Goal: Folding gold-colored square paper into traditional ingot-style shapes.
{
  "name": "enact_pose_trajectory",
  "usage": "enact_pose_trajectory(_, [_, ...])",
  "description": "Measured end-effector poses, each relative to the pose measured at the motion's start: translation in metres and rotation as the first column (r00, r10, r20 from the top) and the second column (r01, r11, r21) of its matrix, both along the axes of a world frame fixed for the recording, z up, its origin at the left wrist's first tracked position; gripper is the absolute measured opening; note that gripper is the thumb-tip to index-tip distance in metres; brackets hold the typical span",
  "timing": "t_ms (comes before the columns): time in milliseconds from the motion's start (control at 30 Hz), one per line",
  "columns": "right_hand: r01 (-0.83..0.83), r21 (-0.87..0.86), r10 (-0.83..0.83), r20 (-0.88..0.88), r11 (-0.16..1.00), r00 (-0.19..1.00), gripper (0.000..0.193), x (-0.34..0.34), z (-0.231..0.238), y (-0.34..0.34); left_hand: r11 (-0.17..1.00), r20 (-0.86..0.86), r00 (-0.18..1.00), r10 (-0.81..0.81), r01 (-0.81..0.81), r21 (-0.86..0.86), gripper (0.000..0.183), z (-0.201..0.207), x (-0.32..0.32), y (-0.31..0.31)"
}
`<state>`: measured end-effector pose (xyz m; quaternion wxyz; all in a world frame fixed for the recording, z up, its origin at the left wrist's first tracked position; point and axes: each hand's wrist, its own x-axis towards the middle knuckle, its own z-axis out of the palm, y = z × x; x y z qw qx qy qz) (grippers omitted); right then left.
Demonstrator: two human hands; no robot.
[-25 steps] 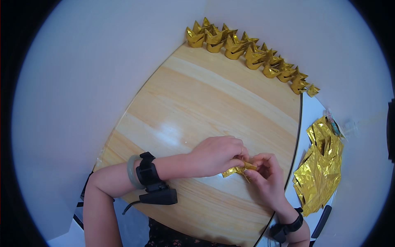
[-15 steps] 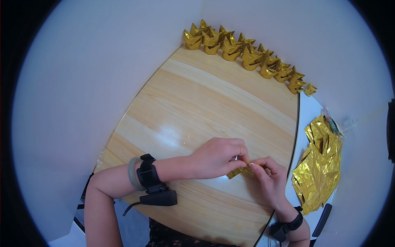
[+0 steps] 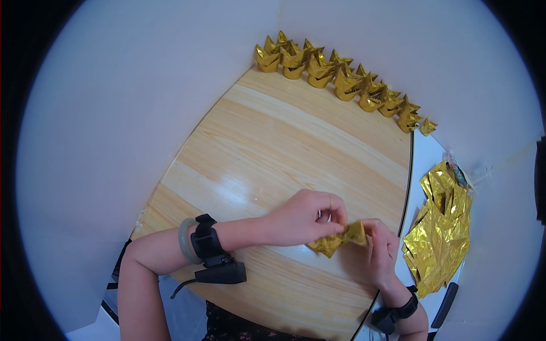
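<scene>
A partly folded piece of gold foil paper [image 3: 328, 244] is between my two hands, above the near right part of the wooden table. My left hand [image 3: 307, 219] pinches it with thumb and fingertips near its middle. At the paper's right end, my right hand [image 3: 380, 244] has its curled fingers against a raised, pointed flap. Part of the paper lies hidden under my left hand.
Folded gold paper ingots [image 3: 347, 82] stand stacked in a row along the far edge of the wooden table [image 3: 273, 153]. On a white surface [image 3: 424, 148] to the right lies a pile of gold foil sheets [image 3: 441, 233]. White walls [image 3: 114, 113] rise around the table.
The gold paper shows more now: a pointed flap stands up at its right end. My right hand has shifted slightly right, its thumb off the pinch point. My left hand stays nearly in place.
</scene>
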<state>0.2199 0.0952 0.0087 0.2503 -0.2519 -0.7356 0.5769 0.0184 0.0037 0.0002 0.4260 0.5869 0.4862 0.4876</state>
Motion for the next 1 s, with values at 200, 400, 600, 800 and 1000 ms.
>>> enact_pose_trajectory(200, [0.035, 0.299, -0.029, -0.025, 0.954, 0.999, 0.028, -0.012, 0.000, -0.008, 0.996, 0.403, 0.915, 0.020, 0.016, -0.086, 0.011, -0.008, 0.001, 0.004])
enact_pose_trajectory(400, [0.014, 0.790, -0.032, 0.007, 0.613, 0.999, 0.026, -0.005, -0.002, 0.007, 0.975, 0.376, 0.915, 0.145, -0.066, -0.214, 0.010, -0.019, -0.003, 0.008])
enact_pose_trajectory(600, [-0.185, 0.946, -0.120, 0.223, 0.268, 0.967, 0.033, -0.013, 0.000, 0.006, 0.947, -0.343, 0.902, 0.264, -0.173, 0.272, 0.011, -0.020, -0.005, 0.005])
enact_pose_trajectory(800, [-0.237, 0.880, 0.014, 0.254, 0.411, 0.967, 0.035, -0.013, 0.000, 0.009, 0.963, -0.549, 0.810, 0.206, -0.068, 0.260, 0.012, -0.021, -0.006, 0.004])
enact_pose_trajectory(1000, [-0.356, 0.798, 0.245, 0.266, 0.486, 0.932, 0.030, -0.007, -0.001, 0.021, 0.940, -0.608, 0.739, 0.291, -0.101, 0.327, 0.007, -0.023, -0.019, 0.006])
